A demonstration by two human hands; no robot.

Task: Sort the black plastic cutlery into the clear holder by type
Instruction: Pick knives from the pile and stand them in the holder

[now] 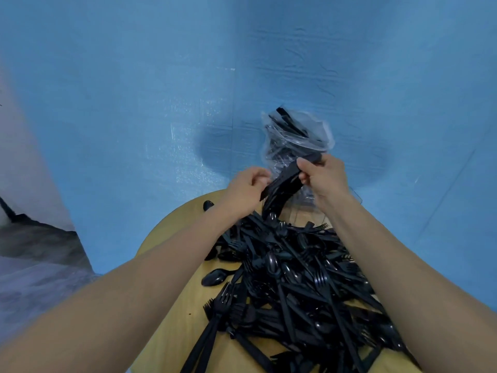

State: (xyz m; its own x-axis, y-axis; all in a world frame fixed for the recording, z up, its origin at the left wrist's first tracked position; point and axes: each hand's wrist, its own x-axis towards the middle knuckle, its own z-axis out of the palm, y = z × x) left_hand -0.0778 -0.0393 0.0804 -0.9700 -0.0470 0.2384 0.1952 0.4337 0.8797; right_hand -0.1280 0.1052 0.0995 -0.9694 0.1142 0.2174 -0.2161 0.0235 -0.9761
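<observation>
A big heap of black plastic cutlery (295,281), forks, spoons and knives mixed, covers the round wooden table (172,230). At the table's far edge stands the clear holder (295,141) with several black pieces upright in it. Just in front of the holder both hands hold one bundle of black cutlery (282,184) above the heap. My right hand (322,176) grips the bundle's upper end near the holder. My left hand (247,189) pinches its lower left edge.
A blue textured floor (134,117) surrounds the table. A single spoon (215,277) lies apart at the heap's left, and another black piece (207,205) sits at the table's far left rim. Grey material (35,238) lies on the floor at the far left.
</observation>
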